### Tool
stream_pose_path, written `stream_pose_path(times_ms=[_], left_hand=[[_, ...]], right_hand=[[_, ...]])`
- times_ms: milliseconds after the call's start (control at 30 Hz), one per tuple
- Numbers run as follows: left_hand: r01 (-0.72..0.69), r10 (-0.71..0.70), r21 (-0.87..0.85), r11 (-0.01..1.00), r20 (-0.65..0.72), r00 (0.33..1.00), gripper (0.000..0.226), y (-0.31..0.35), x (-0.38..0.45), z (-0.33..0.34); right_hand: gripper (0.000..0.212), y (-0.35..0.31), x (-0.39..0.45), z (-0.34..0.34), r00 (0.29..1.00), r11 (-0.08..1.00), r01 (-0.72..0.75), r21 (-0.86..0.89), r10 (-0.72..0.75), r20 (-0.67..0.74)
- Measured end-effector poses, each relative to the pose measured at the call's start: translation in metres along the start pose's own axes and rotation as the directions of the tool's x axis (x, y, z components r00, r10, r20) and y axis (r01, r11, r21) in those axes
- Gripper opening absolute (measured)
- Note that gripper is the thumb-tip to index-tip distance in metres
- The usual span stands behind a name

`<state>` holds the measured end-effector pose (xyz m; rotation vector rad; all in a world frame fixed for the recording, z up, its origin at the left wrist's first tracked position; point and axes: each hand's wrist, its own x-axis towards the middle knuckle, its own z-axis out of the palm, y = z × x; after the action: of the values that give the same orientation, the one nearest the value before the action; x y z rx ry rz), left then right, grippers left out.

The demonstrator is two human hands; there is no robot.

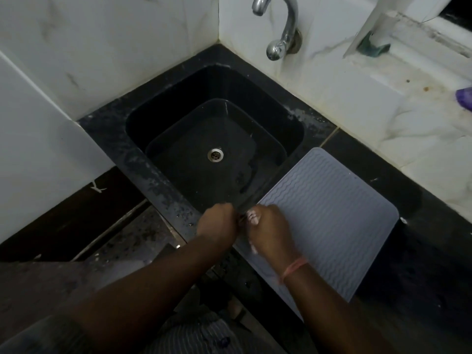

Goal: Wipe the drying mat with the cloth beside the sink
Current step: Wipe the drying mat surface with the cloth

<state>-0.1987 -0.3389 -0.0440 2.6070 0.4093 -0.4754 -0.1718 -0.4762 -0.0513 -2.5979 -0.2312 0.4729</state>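
Grey ribbed drying mat (329,213) flat on black worktop (421,251), just right of sink (217,139). Left hand (217,223) and right hand (270,231) meet at mat's near-left corner, fingers curled, gripping dark cloth (245,204) between them; cloth barely visible.

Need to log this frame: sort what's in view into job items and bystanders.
Job: drying mat; pale cloth, mostly hidden, gripped between left hand and right hand.

Bystanders: sink; tap; purple object at the right edge.
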Motion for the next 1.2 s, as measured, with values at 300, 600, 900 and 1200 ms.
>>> stream_pose_path(times_ms=[300,600,900,1200], left_hand=[[-0.118,0.111,0.055,0.992,0.113,0.987,0.014,-0.008,0.014,0.001],[-0.184,0.169,0.071,0.98,0.178,0.969,0.012,-0.006,0.022,-0.006],[-0.077,0.068,0.062,0.995,0.136,0.988,0.021,0.001,0.022,-0.004],[-0.014,0.01,0.039,0.999,0.113,0.994,0.018,0.002,0.02,0.0]], right_hand=[[0.012,0.012,0.011,-0.003,0.994,0.996,0.077,-0.051,-0.081,-0.071],[0.013,0.008,0.029,-0.017,0.985,0.994,-0.108,-0.005,0.106,-0.134],[0.029,0.007,-0.002,0.004,0.998,0.998,0.056,-0.031,-0.056,0.021],[0.022,0.043,0.045,-0.029,0.989,0.998,0.069,0.009,-0.067,-0.129]])
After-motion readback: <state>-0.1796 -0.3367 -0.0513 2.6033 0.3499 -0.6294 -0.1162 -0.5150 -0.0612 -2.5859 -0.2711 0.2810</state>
